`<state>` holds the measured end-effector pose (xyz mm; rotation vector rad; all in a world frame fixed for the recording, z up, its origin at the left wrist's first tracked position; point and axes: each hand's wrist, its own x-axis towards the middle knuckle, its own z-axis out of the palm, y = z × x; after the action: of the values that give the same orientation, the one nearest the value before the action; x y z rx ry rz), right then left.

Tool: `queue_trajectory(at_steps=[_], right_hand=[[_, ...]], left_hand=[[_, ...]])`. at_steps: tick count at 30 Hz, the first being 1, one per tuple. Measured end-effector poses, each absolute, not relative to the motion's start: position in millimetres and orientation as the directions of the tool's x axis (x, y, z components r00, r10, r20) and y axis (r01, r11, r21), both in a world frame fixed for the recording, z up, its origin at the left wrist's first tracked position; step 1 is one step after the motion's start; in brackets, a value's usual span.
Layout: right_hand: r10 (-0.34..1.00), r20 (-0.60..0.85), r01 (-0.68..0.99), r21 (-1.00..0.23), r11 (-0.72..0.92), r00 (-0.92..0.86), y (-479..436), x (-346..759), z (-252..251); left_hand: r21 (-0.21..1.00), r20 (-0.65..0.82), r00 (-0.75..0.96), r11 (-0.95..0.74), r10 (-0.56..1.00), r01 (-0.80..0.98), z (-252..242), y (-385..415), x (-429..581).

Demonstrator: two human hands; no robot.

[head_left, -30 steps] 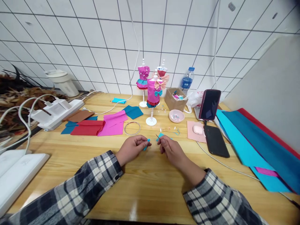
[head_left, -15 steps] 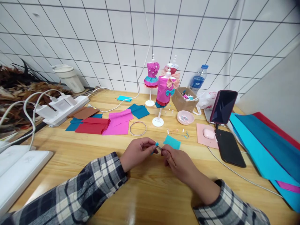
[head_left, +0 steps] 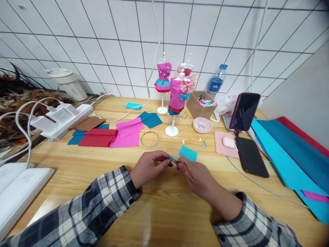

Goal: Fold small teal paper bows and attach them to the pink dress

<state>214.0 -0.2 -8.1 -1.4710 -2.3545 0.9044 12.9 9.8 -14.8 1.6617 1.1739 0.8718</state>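
Note:
My left hand (head_left: 150,167) is pinched on a tiny folded turquoise paper piece (head_left: 171,158) just above the wooden table (head_left: 164,206). My right hand (head_left: 195,173) is closed on a thin dark needle-like tool (head_left: 174,160) whose tip touches that paper piece. Both hands meet at the table's middle. A turquoise paper square (head_left: 188,153) lies flat just beyond my right hand. A metal ring (head_left: 149,139) lies a little farther back.
Three small mannequins in pink dresses (head_left: 177,99) stand at the back, with a cardboard box (head_left: 200,105), pink bowl (head_left: 202,125) and water bottle (head_left: 216,82). Coloured sheets (head_left: 113,133) lie left; large turquoise sheets (head_left: 290,154), two phones (head_left: 250,156) and an earbud case (head_left: 228,142) lie right. A white power strip (head_left: 61,118) sits left.
My hands came together: a second ago they were apart, now the tool's tip touches the paper piece. The view shifted slightly, showing the turquoise square beyond my right hand.

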Motion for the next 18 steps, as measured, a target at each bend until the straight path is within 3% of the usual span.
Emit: queue_trajectory(at_steps=[9, 18], right_hand=[[0.878, -0.129, 0.741, -0.601, 0.301, -0.461, -2.3, 213.9, -8.2], [0.869, -0.09, 0.666, -0.682, 0.303, -0.487, -0.7, 212.1, -8.5]], left_hand=[[0.885, 0.103, 0.291, -0.221, 0.951, 0.409, -7.7, 9.1, 13.4], [0.92, 0.025, 0.342, -0.155, 0.939, 0.359, -9.6, 7.0, 14.5]])
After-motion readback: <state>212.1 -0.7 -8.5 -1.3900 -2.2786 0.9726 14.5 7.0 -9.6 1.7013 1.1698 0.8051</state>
